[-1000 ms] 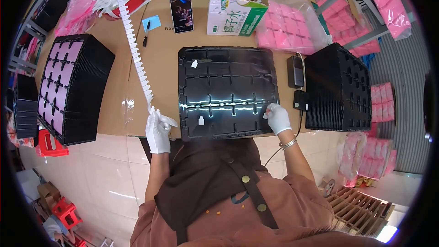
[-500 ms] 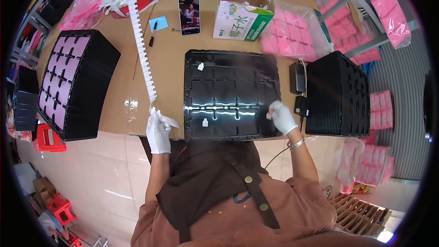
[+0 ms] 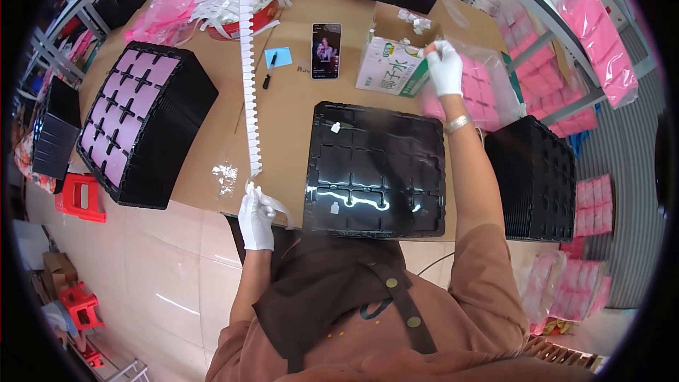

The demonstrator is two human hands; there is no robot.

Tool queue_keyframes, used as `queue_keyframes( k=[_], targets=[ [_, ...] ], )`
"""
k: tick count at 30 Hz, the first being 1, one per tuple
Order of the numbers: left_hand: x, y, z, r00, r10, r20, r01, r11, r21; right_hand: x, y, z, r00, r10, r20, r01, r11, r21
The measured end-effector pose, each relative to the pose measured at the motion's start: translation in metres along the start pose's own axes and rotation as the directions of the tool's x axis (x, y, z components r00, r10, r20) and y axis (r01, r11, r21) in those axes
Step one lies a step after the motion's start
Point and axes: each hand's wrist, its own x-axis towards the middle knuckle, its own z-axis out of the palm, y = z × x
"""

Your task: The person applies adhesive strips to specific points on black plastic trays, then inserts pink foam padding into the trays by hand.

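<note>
At the near edge of the worktop [image 3: 283, 134], the left hand [image 3: 257, 221] pinches a notched white strip [image 3: 250, 99], fingers closed; an uneven pull could tear it. Right of it, white tags [image 3: 335, 208] lie on a black tray [image 3: 375, 159]; a knock might shift them. Farther, the right hand [image 3: 444, 71] hovers by the carton [image 3: 382, 71], fingers bent, their hold impossible to tell.

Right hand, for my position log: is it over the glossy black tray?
No, the right hand is at the right edge of the open carton, beyond the glossy black tray.
</note>
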Motion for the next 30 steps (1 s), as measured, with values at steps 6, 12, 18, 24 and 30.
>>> queue_keyframes(
  k=[6,12,18,24,30],
  targets=[
    [0.003,0.005,0.006,0.999,-0.002,0.035,0.001,0.999,0.033,0.056,0.036,0.01,0.996,0.081,-0.024,-0.083,0.993,-0.079],
    [0.014,-0.01,-0.009,1.0,-0.006,0.027,0.005,1.0,0.001,-0.031,0.025,0.056,0.961,0.026,0.277,-0.082,0.978,0.194],
    [0.014,-0.011,0.003,0.992,-0.046,0.115,0.042,0.998,0.037,-0.155,0.035,0.151,0.747,0.145,0.648,-0.239,0.969,0.058],
    [0.012,-0.022,-0.014,0.998,-0.054,0.039,0.052,0.998,0.045,-0.141,-0.008,0.143,0.729,0.156,0.667,-0.161,0.985,-0.054],
    [0.016,-0.019,-0.02,0.998,-0.039,0.046,0.037,0.999,0.035,-0.136,-0.003,0.143,0.663,0.172,0.729,-0.097,0.985,-0.144]
  ],
)
